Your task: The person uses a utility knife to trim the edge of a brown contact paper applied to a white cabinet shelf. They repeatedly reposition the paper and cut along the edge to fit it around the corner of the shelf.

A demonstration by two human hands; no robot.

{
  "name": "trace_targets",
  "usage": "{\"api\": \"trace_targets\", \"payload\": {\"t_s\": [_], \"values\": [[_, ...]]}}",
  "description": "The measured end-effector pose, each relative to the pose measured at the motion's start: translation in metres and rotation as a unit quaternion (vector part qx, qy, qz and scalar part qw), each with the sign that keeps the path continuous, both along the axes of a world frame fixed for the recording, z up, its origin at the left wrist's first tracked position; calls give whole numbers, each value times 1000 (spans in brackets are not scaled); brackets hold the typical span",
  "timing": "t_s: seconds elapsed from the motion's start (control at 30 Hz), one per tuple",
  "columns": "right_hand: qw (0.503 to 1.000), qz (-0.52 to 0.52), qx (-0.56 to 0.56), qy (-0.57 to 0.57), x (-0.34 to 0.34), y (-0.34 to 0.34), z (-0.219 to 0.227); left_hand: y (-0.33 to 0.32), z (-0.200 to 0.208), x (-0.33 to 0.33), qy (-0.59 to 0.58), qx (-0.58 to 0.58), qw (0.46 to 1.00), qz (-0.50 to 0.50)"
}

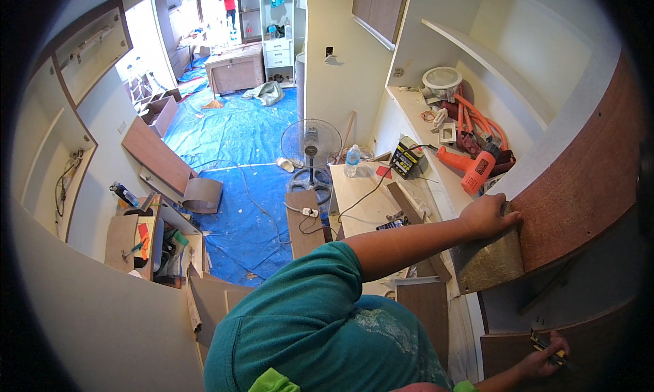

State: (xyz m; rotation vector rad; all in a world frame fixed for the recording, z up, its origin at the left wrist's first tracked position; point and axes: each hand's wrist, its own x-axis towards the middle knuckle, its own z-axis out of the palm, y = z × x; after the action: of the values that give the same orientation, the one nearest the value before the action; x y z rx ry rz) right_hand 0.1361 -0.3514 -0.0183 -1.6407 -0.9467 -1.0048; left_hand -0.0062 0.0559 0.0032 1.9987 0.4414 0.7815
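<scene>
My left hand [489, 217] reaches out to the right, its fingers closed over the top edge of a curved, dull brown sheet [485, 261]. The sheet rests against a reddish-brown curved panel [579, 181]. Lower down, my right hand [545, 362] is closed around a black and yellow utility knife [549, 346], in front of a dark brown wood-grain board [511, 351]. The blade is too small to make out. An orange power tool [470, 166], perhaps a heat gun, lies on the white ledge beyond my left hand.
Orange hose [480, 113] and a round light fitting [443, 79] crowd the ledge. A water bottle [351, 160] and a yellow-black boxed device [409, 157] stand nearby. A fan [310, 150] stands on blue floor sheeting [235, 130], crossed by cables. Another person [229, 4] is far back.
</scene>
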Motion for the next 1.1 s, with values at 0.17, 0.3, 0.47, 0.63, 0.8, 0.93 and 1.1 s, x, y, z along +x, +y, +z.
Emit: {"api": "trace_targets", "payload": {"t_s": [0.17, 0.3, 0.47, 0.63, 0.8, 0.93, 1.1], "values": [[1000, 3, 21, 20, -4, 4, 0, 0, -1, 0, -5, 4, 1000, 3], [999, 9, 47, 15, 0, 5, -3, 0, -3, 1, -11, 8, 1000, 5], [997, 23, 68, 17, -1, 8, -4, 0, -1, 0, -6, 6, 1000, 1], [998, 12, 57, 18, 3, 4, -6, 0, -4, 3, -8, 9, 1000, 4], [997, 16, 67, 18, -3, 10, -2, 0, -1, 1, 0, 5, 1000, 1], [996, 21, 79, 26, -8, 14, 0, 1, -4, 3, -4, 12, 1000, 5], [999, 27, 26, -2, 1, 2, -3, -1, 1, -1, 1, 11, 1000, 9]]}}
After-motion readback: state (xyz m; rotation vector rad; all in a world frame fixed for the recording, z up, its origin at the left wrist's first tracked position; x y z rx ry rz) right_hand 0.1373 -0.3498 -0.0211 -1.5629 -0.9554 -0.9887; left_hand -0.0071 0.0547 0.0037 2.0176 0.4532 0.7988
